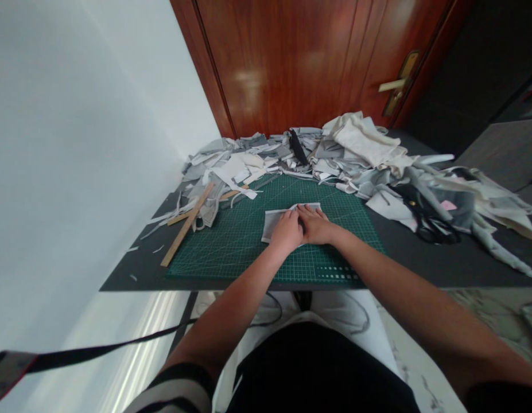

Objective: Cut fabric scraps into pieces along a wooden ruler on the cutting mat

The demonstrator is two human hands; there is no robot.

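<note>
A small grey fabric piece with white edges (pixel 271 222) lies on the green cutting mat (pixel 222 246). My left hand (pixel 288 230) is on its middle, fingers bent together and closed on the cloth near the upper edge. My right hand (pixel 314 223) rests palm down over the right part of the piece, its fingers stretched out toward the far edge. The two hands touch at the thumbs and index fingers. Much of the fabric is hidden beneath them.
Heaped fabric scraps (pixel 266 158) line the table's back, with cream cloth (pixel 364 140) on top at right. Black-handled scissors (pixel 435 226) lie among scraps on the right. A wooden strip (pixel 187 226) crosses the mat's left edge. Behind stands a wooden door (pixel 283 63).
</note>
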